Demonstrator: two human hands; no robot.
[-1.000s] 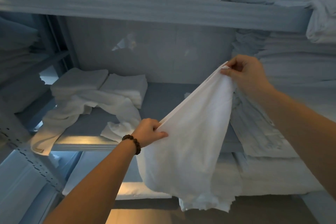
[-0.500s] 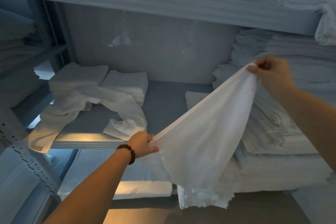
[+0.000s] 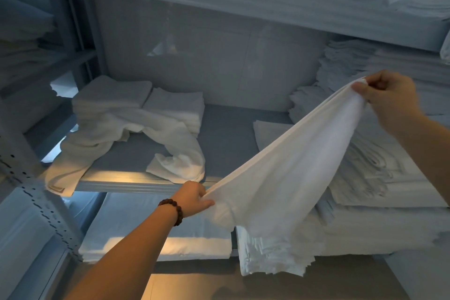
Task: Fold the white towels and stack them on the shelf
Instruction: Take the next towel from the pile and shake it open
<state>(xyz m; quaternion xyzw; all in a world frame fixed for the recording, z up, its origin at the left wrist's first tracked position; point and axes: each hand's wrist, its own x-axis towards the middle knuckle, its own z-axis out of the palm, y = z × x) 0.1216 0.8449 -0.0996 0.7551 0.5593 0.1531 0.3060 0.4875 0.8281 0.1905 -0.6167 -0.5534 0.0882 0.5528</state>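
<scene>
Change vs. earlier frames: the hands are now farther apart. The right hand (image 3: 389,100) has moved out toward the right side of the shelf bay, and the left hand (image 3: 192,198) has dropped to just in front of the shelf's (image 3: 126,186) front edge. The upper edge of the white towel (image 3: 292,178) was bunched and is now drawn into a near-straight diagonal line between them. A small folded towel (image 3: 270,131) lying flat toward the right end of the shelf is now uncovered.

Left hand: fingers and thumb curled, pinching the low end of the towel's edge. A beaded bracelet (image 3: 174,209) is on the wrist.
Right hand: fingertips and thumb pinch the high end, with cloth gathered in the grip.
Towel position: held in air in front of the shelf, with the loose part hanging below the front edge.

On the shelf, back left corner: two folded towel stacks (image 3: 114,97) side by side. A loose towel (image 3: 102,146) is draped across their front, with one end hanging over the front left edge.

Writing: that hanging end has a tan band (image 3: 57,189). Any marking on it is too small to read.
</scene>
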